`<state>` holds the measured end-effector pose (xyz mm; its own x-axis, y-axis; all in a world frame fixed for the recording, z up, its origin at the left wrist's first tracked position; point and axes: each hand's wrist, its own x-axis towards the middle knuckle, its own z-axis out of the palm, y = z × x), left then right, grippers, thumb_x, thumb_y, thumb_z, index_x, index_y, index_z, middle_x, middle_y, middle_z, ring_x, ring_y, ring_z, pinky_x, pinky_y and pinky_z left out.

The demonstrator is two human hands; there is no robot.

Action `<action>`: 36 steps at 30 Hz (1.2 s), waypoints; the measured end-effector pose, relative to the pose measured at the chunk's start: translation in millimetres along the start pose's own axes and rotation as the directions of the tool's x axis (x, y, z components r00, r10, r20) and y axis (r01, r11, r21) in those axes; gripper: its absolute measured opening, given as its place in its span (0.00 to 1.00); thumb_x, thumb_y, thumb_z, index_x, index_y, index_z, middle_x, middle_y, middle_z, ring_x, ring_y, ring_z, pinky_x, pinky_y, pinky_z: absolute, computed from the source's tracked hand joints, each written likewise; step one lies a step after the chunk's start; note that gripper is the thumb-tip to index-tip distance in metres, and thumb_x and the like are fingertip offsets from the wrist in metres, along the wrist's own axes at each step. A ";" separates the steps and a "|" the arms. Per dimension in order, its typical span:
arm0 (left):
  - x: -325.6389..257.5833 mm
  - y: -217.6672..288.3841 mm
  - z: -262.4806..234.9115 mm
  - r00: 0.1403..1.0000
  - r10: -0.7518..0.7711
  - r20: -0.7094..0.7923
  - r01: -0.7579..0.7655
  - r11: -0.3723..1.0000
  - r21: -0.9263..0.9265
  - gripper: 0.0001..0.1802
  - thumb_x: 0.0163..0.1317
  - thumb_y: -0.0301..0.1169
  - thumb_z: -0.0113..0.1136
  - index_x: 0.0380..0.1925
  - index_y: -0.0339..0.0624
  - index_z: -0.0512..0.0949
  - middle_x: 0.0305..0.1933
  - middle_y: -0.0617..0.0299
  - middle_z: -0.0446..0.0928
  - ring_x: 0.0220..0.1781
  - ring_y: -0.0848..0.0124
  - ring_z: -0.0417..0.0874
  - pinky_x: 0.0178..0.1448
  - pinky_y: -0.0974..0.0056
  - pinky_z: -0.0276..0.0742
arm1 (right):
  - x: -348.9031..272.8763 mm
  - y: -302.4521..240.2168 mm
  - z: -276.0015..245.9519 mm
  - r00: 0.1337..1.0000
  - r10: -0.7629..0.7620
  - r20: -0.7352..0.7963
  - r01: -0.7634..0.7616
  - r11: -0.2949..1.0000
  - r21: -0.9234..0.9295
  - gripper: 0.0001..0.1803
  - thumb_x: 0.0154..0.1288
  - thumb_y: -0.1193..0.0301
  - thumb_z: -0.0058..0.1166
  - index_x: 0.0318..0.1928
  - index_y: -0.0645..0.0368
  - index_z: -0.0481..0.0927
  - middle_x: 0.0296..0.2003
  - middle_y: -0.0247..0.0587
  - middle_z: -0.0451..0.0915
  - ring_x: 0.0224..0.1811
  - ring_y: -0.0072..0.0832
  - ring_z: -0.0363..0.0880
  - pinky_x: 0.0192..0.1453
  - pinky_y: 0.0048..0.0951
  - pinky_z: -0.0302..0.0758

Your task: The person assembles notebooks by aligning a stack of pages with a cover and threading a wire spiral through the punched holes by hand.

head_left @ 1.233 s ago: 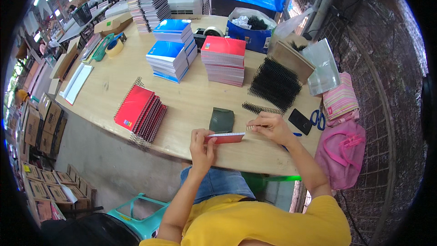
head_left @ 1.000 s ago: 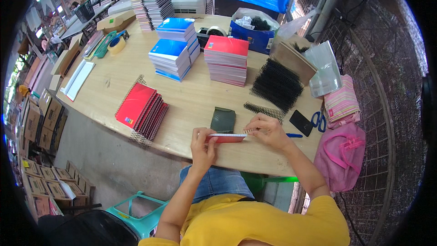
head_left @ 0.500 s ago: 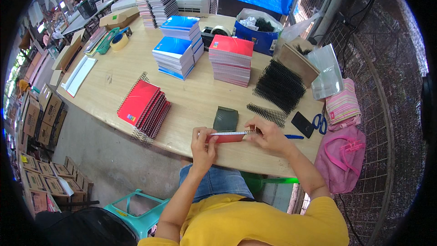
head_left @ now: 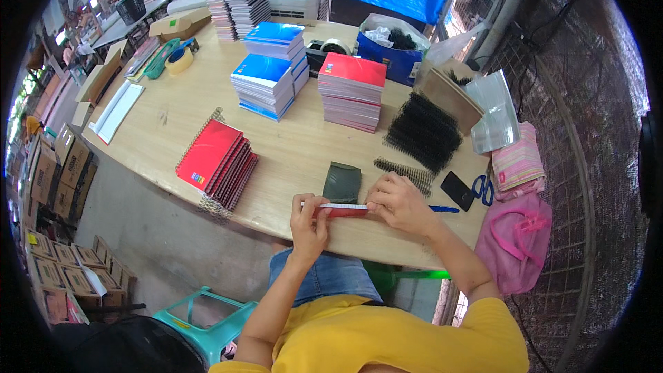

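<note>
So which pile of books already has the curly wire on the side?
The fanned red stack at the table's near-left edge: wire coils show along its sides. The blue stacks and the red-topped stack show none.

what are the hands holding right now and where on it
Both hands hold one red-covered notebook, seen edge-on above the table: the left hand grips its left end, the right hand its right end.
</note>
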<state>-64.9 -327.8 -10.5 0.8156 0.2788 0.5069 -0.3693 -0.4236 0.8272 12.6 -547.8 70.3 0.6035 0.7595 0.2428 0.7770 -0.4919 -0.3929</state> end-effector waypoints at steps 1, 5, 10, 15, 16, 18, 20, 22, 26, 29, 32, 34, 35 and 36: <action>-0.7 1.6 -2.6 0.999 -0.050 0.018 0.050 0.999 -0.015 0.09 0.61 0.18 0.63 0.42 0.38 0.79 0.45 0.53 0.70 0.39 0.64 0.80 0.33 0.65 0.80 | 7.2 1.4 -4.8 0.996 -0.089 0.000 0.089 0.996 -0.024 0.20 0.65 0.61 0.62 0.55 0.55 0.83 0.50 0.45 0.81 0.54 0.47 0.77 0.59 0.46 0.74; 1.5 9.7 -9.5 0.999 0.038 0.034 -0.039 0.998 0.047 0.17 0.56 0.23 0.71 0.43 0.38 0.75 0.45 0.53 0.68 0.44 0.60 0.75 0.47 0.62 0.76 | 52.4 34.1 8.6 0.998 0.002 0.062 -0.007 0.997 0.083 0.27 0.63 0.57 0.63 0.61 0.52 0.81 0.62 0.57 0.73 0.64 0.53 0.70 0.69 0.47 0.68; 0.7 2.1 -10.0 1.000 -0.023 -0.009 0.024 0.997 0.078 0.29 0.44 0.32 0.82 0.41 0.38 0.73 0.42 0.52 0.68 0.45 0.55 0.71 0.47 0.56 0.72 | 79.5 29.5 12.9 0.951 -0.123 0.284 0.098 0.990 0.100 0.31 0.61 0.54 0.65 0.62 0.54 0.81 0.69 0.62 0.64 0.70 0.54 0.65 0.74 0.43 0.63; 12.9 -8.8 -10.9 0.999 0.042 0.034 -0.044 0.996 0.076 0.31 0.40 0.33 0.83 0.38 0.40 0.70 0.38 0.55 0.68 0.41 0.56 0.70 0.44 0.56 0.70 | 50.2 57.8 -9.5 0.797 -0.161 0.582 -0.138 0.890 0.435 0.24 0.64 0.58 0.60 0.56 0.57 0.86 0.64 0.56 0.73 0.66 0.46 0.72 0.70 0.40 0.68; 13.6 -9.4 -12.8 0.998 0.035 0.047 -0.038 0.997 0.068 0.31 0.40 0.34 0.83 0.38 0.40 0.70 0.38 0.55 0.68 0.41 0.56 0.70 0.44 0.56 0.70 | 44.1 48.5 -5.8 0.855 -0.019 0.519 -0.155 0.944 0.290 0.22 0.67 0.58 0.58 0.52 0.61 0.87 0.60 0.53 0.77 0.62 0.44 0.76 0.69 0.38 0.69; 16.2 -8.9 -12.9 0.997 0.028 0.070 -0.031 0.998 0.045 0.31 0.40 0.34 0.83 0.38 0.40 0.70 0.37 0.56 0.68 0.40 0.56 0.70 0.44 0.56 0.70 | 31.8 43.6 -9.5 0.895 -0.148 0.422 -0.335 0.401 0.852 0.21 0.67 0.58 0.58 0.51 0.62 0.87 0.58 0.51 0.78 0.61 0.42 0.77 0.67 0.37 0.71; 20.3 -11.4 -7.9 0.995 0.066 0.081 -0.068 0.997 0.020 0.32 0.40 0.35 0.84 0.38 0.40 0.70 0.37 0.56 0.68 0.40 0.57 0.70 0.44 0.57 0.70 | 31.7 50.6 -6.6 0.914 -0.212 0.347 -0.216 0.469 0.857 0.21 0.67 0.58 0.57 0.49 0.61 0.88 0.57 0.48 0.78 0.59 0.40 0.77 0.65 0.37 0.71; 20.1 -12.7 -6.5 0.993 0.060 0.100 -0.060 0.998 0.001 0.32 0.40 0.35 0.84 0.38 0.40 0.70 0.37 0.56 0.68 0.40 0.57 0.70 0.44 0.57 0.70 | 26.8 53.9 1.9 0.930 -0.049 0.364 -0.192 0.778 0.598 0.21 0.66 0.58 0.57 0.47 0.63 0.88 0.56 0.47 0.78 0.60 0.38 0.75 0.67 0.37 0.68; 15.8 -13.2 2.9 0.995 0.008 0.097 -0.005 0.999 -0.035 0.32 0.40 0.35 0.84 0.38 0.40 0.70 0.37 0.56 0.68 0.39 0.58 0.71 0.44 0.57 0.71 | 23.0 52.3 -2.3 0.927 -0.109 0.358 -0.173 0.724 0.667 0.21 0.67 0.58 0.57 0.48 0.64 0.86 0.56 0.46 0.78 0.60 0.37 0.75 0.67 0.37 0.68; 14.5 -12.2 7.8 0.992 0.018 0.128 -0.012 0.999 -0.052 0.33 0.40 0.35 0.84 0.38 0.39 0.69 0.37 0.56 0.68 0.39 0.58 0.71 0.44 0.58 0.71 | 15.4 65.0 6.1 0.973 0.028 0.228 -0.183 0.696 0.694 0.22 0.67 0.58 0.56 0.49 0.63 0.86 0.55 0.46 0.78 0.58 0.37 0.76 0.65 0.38 0.70; 11.1 -19.5 10.1 0.992 0.026 0.122 -0.019 0.998 -0.053 0.34 0.39 0.34 0.85 0.39 0.40 0.68 0.38 0.59 0.65 0.37 0.65 0.69 0.42 0.62 0.71 | 26.5 26.7 -7.5 0.934 0.039 0.354 -0.258 0.760 0.597 0.23 0.68 0.55 0.57 0.48 0.63 0.86 0.53 0.44 0.79 0.55 0.37 0.78 0.61 0.38 0.74; 11.7 -19.2 9.9 0.989 0.047 0.137 -0.040 0.998 -0.051 0.34 0.39 0.34 0.85 0.39 0.41 0.68 0.38 0.61 0.64 0.36 0.68 0.68 0.40 0.64 0.70 | 25.0 35.0 2.3 0.983 0.073 0.169 -0.121 0.948 0.295 0.20 0.67 0.57 0.58 0.47 0.60 0.88 0.51 0.45 0.79 0.54 0.38 0.79 0.60 0.36 0.74; 10.5 -18.3 9.2 0.988 0.056 0.142 -0.050 0.998 -0.045 0.35 0.39 0.34 0.85 0.39 0.41 0.68 0.37 0.61 0.64 0.36 0.68 0.67 0.40 0.64 0.70 | 22.6 37.4 4.8 0.973 0.052 0.226 -0.167 0.834 0.526 0.19 0.67 0.57 0.58 0.47 0.59 0.88 0.52 0.45 0.79 0.54 0.38 0.79 0.61 0.35 0.74; 10.0 -15.3 8.9 0.988 0.059 0.140 -0.054 0.998 -0.038 0.35 0.39 0.35 0.86 0.39 0.41 0.67 0.37 0.61 0.63 0.36 0.69 0.67 0.40 0.64 0.70 | 23.5 35.3 3.8 0.959 0.010 0.284 -0.218 0.663 0.716 0.19 0.67 0.58 0.59 0.48 0.58 0.88 0.52 0.45 0.79 0.54 0.38 0.79 0.61 0.35 0.73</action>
<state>-47.2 -326.2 -20.3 0.8467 0.1304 0.5158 -0.4294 -0.4049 0.8073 53.6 -545.7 58.7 0.5353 0.8444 -0.0225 0.2553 -0.1872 -0.9486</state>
